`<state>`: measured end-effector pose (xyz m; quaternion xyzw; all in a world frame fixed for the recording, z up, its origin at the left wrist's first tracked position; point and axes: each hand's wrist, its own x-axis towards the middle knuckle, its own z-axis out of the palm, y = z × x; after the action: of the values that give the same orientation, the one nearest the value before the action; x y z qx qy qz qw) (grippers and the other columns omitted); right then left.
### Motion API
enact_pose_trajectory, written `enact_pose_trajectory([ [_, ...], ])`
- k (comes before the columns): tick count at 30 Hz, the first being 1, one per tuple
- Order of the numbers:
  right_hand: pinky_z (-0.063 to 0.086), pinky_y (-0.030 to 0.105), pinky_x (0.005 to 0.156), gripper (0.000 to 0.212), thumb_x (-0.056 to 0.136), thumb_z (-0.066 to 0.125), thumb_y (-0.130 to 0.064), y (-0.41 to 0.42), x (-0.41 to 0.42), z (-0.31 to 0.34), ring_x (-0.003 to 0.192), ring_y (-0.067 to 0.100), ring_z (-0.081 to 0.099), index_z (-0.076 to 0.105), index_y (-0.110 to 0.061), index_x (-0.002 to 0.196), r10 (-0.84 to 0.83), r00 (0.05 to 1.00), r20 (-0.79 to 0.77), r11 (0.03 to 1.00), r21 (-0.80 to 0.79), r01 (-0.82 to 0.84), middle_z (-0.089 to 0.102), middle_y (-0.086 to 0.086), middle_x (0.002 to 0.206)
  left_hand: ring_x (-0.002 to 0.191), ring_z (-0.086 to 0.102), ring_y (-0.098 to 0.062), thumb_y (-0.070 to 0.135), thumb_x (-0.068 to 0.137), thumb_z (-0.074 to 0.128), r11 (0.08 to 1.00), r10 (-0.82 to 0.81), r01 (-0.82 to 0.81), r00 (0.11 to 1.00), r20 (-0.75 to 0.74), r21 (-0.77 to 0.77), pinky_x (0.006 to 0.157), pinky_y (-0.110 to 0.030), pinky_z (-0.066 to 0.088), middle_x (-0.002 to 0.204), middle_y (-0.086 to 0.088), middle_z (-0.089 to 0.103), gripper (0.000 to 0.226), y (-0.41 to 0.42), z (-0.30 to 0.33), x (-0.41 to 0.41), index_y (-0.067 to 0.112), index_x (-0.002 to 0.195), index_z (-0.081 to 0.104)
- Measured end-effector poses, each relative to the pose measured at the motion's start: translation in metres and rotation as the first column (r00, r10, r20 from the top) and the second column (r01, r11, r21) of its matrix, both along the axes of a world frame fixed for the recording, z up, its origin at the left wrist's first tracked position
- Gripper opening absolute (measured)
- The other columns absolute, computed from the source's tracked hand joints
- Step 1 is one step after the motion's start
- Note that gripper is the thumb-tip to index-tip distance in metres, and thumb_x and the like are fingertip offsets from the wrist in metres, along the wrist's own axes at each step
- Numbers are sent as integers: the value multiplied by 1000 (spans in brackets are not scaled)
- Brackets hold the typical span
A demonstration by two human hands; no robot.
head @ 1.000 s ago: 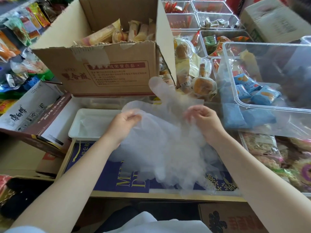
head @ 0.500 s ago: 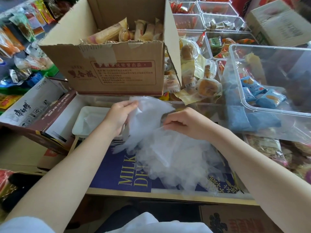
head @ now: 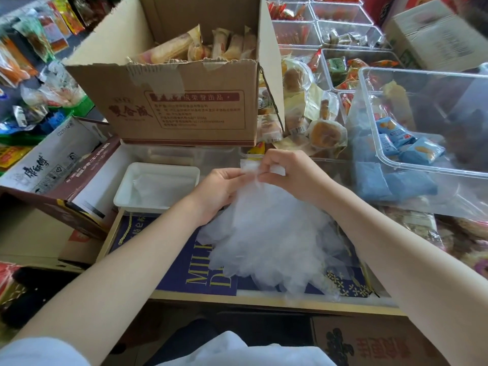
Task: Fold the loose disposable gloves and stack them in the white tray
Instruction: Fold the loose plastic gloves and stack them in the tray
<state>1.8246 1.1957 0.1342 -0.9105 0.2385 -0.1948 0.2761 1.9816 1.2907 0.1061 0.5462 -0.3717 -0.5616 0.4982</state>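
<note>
Where the glove [head: 260, 169] was spread wide a second ago, it is now a narrow strip; left hand [head: 220, 190] and right hand [head: 286, 171] both pinch it, above the loose pile [head: 266, 241], just right of the white tray [head: 158, 167]. Nearly ready to stack, I judge.

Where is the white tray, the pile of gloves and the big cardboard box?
white tray [head: 126, 190]: head view, left rim.
pile of gloves [head: 269, 241]: head view, middle of heap.
cardboard box [head: 121, 83]: head view, front wall.
</note>
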Motion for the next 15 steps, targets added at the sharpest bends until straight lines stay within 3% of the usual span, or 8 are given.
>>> enact_pose_trajectory([
  [3, 45, 35, 68, 19, 81, 71, -12, -2, -4, -6, 73, 27, 56, 61, -5, 95, -32, 999, 1, 999, 32, 32, 61, 9, 80, 76, 66, -15, 41, 77, 58, 1000, -26, 25, 997, 69, 20, 73, -29, 49, 88, -2, 72, 35, 5, -4, 1, 16, 99, 70],
  [5, 47, 34, 75, 35, 82, 70, -13, -2, -3, -11, 78, 28, 58, 57, -9, 115, -68, 997, -31, 992, 100, 71, 62, 12, 85, 81, 67, -13, 55, 78, 49, 998, -57, 50, 976, 211, 36, 77, -30, 48, 91, 3, 73, 40, 10, -2, 2, 25, 94, 70],
  [7, 47, 33, 77, 41, 83, 69, -14, -3, -3, -14, 80, 26, 59, 57, -9, 122, -104, 992, -68, 986, 120, 112, 63, 12, 88, 96, 63, -12, 59, 81, 40, 993, -119, 102, 907, 404, 64, 87, -29, 45, 102, 8, 68, 48, 16, 0, 3, 26, 103, 65],
  [9, 44, 27, 66, 21, 83, 68, -14, -3, -4, -13, 72, 26, 55, 66, -4, 102, -121, 990, -79, 987, 93, 128, 62, 10, 79, 107, 56, -9, 58, 80, 45, 979, -201, 174, 784, 587, 103, 91, -26, 42, 110, 13, 60, 50, 20, -1, 4, 25, 117, 54],
  [11, 34, 16, 55, 11, 82, 68, -13, -4, -6, -11, 61, 17, 47, 68, -2, 85, -138, 986, -93, 984, 104, 147, 56, 1, 67, 110, 53, -7, 51, 83, 54, 964, -263, 216, 705, 659, 154, 93, -26, 43, 115, 14, 55, 48, 24, -8, 8, 27, 123, 47],
  [13, 30, 15, 51, 13, 82, 69, -15, -4, -8, -10, 56, 11, 41, 67, -3, 81, -159, 980, -117, 975, 139, 175, 54, -1, 64, 108, 56, -11, 44, 89, 54, 955, -298, 206, 665, 685, 215, 92, -36, 49, 118, 11, 58, 37, 28, -18, 15, 28, 122, 47],
  [15, 29, 22, 52, 19, 82, 69, -19, -5, -9, -11, 58, 14, 39, 64, 0, 80, -177, 975, -132, 966, 164, 198, 56, 9, 70, 100, 59, -14, 47, 93, 45, 945, -326, 205, 637, 698, 255, 85, -41, 53, 112, 6, 61, 28, 31, -23, 19, 30, 114, 49],
])
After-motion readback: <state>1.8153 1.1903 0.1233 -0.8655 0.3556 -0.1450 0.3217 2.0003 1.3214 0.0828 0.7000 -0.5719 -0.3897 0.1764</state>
